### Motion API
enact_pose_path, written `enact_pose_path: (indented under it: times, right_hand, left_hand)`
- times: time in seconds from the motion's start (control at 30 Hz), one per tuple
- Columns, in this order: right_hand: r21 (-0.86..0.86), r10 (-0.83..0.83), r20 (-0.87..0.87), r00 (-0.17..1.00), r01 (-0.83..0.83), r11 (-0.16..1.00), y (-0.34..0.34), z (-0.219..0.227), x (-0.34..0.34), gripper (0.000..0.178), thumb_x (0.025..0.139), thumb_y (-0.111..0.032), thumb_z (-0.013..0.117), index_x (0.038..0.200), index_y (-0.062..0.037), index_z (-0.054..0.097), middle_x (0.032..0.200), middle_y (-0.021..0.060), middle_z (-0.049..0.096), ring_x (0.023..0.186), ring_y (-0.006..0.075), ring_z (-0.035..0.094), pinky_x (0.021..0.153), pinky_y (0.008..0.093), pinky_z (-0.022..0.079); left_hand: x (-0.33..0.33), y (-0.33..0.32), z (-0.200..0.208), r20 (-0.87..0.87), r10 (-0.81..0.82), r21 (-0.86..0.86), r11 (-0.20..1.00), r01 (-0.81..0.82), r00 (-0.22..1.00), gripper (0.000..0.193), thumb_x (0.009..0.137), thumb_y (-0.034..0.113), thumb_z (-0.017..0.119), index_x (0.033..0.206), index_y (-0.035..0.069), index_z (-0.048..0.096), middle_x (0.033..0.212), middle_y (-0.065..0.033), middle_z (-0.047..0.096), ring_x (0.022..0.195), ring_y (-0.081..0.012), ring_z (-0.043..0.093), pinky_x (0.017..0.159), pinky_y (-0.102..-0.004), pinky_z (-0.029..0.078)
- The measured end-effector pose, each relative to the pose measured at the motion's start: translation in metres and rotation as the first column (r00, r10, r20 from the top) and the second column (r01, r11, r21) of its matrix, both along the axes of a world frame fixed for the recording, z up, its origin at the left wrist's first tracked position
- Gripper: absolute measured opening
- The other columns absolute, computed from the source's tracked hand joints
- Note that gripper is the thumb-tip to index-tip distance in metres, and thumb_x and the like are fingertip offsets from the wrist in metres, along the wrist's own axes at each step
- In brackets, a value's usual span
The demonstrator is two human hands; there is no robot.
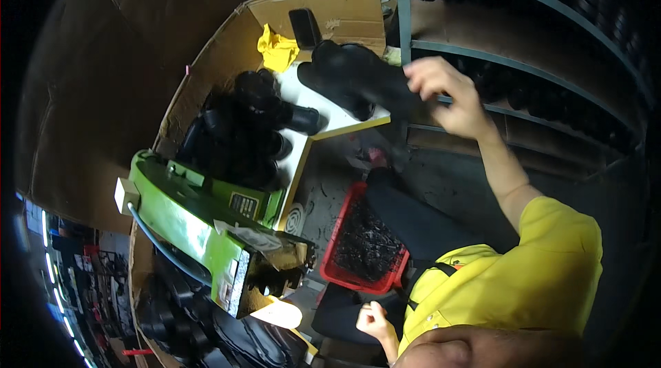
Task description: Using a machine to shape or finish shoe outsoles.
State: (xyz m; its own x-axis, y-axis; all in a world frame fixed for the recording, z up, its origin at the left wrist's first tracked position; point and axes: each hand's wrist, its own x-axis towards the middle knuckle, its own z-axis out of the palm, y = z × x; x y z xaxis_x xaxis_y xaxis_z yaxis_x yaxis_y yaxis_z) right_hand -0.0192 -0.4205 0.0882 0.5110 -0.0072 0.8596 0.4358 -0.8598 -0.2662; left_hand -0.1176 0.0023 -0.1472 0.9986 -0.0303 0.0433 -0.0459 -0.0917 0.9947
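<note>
My right hand (447,96) is raised beside the shaft end of a black boot (348,72) on the white worktable (308,96). Its fingers are loosely bent and apart, slightly blurred, with nothing visible between them. Whether it touches the boot is hard to make out. Close to my body, above my lap, my left hand (375,320) is curled into a loose fist, and no object shows in it. More black boots (237,127) lie heaped on the table's far side. A green machine (182,209) with a lit lamp (279,313) stands in front of me.
Cardboard walls (234,41) border the table, with a yellow cloth (277,49) by the corner. A red basket (330,258) of black scraps sits by my legs. Metal shelving (496,58) with dark footwear rises at the right. Black pieces (234,340) lie below the machine.
</note>
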Motion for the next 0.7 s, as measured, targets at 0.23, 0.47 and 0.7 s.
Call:
enact_pose_path:
  times: [0.23,0.47,0.7]
  right_hand:
    - [-0.078,-0.264,0.032,0.964,0.265,0.961,-0.148,-0.118,0.095,0.036,0.059,0.025,0.042,0.083,0.0011,0.052,0.099,0.0174,0.062,0.115,0.0366,0.057,0.096,0.0412,0.048]
    - [-0.313,-0.372,-0.134,0.919,0.317,0.895,-0.074,-0.113,0.100,0.028,0.072,0.017,0.053,0.090,-0.0026,0.062,0.115,0.0138,0.063,0.127,0.0305,0.050,0.102,0.0426,0.041]
    - [-0.194,-0.118,-0.201,0.973,0.078,0.978,0.043,-0.154,0.185,0.020,0.075,0.000,0.055,0.093,0.0022,0.063,0.108,0.0149,0.060,0.109,0.0288,0.056,0.093,0.0399,0.045]
  left_hand:
    - [-0.020,0.013,0.015,-0.069,-0.390,0.140,0.907,0.396,0.918,0.044,0.081,-0.001,0.068,0.051,0.004,0.037,0.049,0.0008,0.037,0.046,-0.0063,0.029,0.043,-0.0274,0.021]
    - [-0.002,-0.007,0.028,-0.150,-0.237,0.143,0.955,0.259,0.960,0.041,0.081,-0.001,0.069,0.053,0.004,0.039,0.050,0.0007,0.039,0.048,-0.0061,0.032,0.044,-0.0267,0.023]
    - [0.006,-0.017,0.032,-0.168,-0.202,0.117,0.968,0.223,0.965,0.038,0.080,-0.001,0.070,0.055,0.004,0.042,0.052,0.0006,0.041,0.049,-0.0060,0.034,0.046,-0.0261,0.025]
